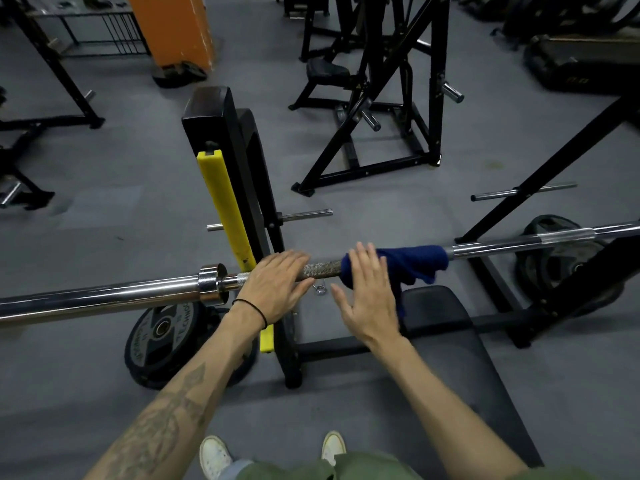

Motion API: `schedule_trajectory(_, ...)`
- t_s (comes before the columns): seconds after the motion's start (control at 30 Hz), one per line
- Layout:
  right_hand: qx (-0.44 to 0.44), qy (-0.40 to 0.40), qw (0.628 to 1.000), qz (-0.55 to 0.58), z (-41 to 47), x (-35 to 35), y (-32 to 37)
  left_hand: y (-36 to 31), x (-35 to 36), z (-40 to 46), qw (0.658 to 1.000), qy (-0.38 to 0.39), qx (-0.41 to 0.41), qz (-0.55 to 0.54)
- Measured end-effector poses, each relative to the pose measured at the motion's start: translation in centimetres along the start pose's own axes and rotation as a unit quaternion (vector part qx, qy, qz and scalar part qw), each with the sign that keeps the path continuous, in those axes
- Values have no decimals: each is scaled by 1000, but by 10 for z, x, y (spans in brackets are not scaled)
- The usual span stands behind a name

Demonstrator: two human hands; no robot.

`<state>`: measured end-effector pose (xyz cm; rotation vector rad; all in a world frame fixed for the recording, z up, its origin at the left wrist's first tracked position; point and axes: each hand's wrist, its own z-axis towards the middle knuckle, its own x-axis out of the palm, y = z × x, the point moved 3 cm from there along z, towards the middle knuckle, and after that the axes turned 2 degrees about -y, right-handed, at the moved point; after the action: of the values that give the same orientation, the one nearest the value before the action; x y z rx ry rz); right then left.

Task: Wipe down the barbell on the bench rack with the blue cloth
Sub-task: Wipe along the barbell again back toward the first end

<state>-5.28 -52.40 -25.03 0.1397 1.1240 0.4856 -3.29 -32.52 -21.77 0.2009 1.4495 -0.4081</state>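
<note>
Grey gym floor (398, 216) spreads under black machines. On the bench rack (242, 188) lies the barbell (104, 296), running left to right. On its middle hangs the blue cloth (412, 263). Left hand (277, 289) lies flat on the bar, fingers straight. Right hand (369, 299) is flat too, fingertips touching the cloth, gripping nothing.

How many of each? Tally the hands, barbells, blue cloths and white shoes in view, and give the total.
left hand and right hand: 2
barbell: 1
blue cloth: 1
white shoes: 2
Total: 6
</note>
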Motion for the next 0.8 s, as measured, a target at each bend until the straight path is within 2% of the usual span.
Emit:
schedule_trajectory(0.07,-87,29,995,-39,1,-10,-27,0,0,-1,1000,2,0,-6)
schedule_trajectory(0.1,-91,18,994,-59,2,-17,-45,0,0,-1,1000,4,0,-7)
schedule_trajectory(0.23,54,-55,995,-64,2,-36,-88,1,0,0,1000,-1,-4,-4)
schedule_trajectory(0.3,158,-77,984,-24,7,-23,-65,1,1,2,1000,-2,-7,-1)
schedule_trajectory(0.33,191,-85,978,4,11,-16,-45,1,1,2,1000,0,-8,-2)
schedule_trajectory(0.37,188,-84,978,24,12,-10,-26,1,1,1,1000,3,-8,-3)
schedule_trajectory(0.43,88,-33,995,32,7,-4,0,1,1,0,1000,6,-7,-3)
schedule_trajectory(0.5,-44,16,999,-1,2,-13,-14,1,1,0,1000,5,-3,-3)
schedule_trajectory(0.57,-77,9,996,-53,5,-27,-56,0,0,0,1000,-4,-1,-4)
schedule_trajectory(0.63,18,-31,998,-57,7,-40,-84,-1,-1,1,1000,-9,-1,1)
schedule_trajectory(0.73,176,-73,982,-9,11,-20,-53,-1,1,2,1000,-13,-4,10)
schedule_trajectory(0.77,175,-72,982,5,11,-12,-32,-1,2,2,1000,-11,-5,13)
schedule_trajectory(0.8,137,-58,989,12,9,-7,-14,-1,2,2,1000,-10,-7,13)
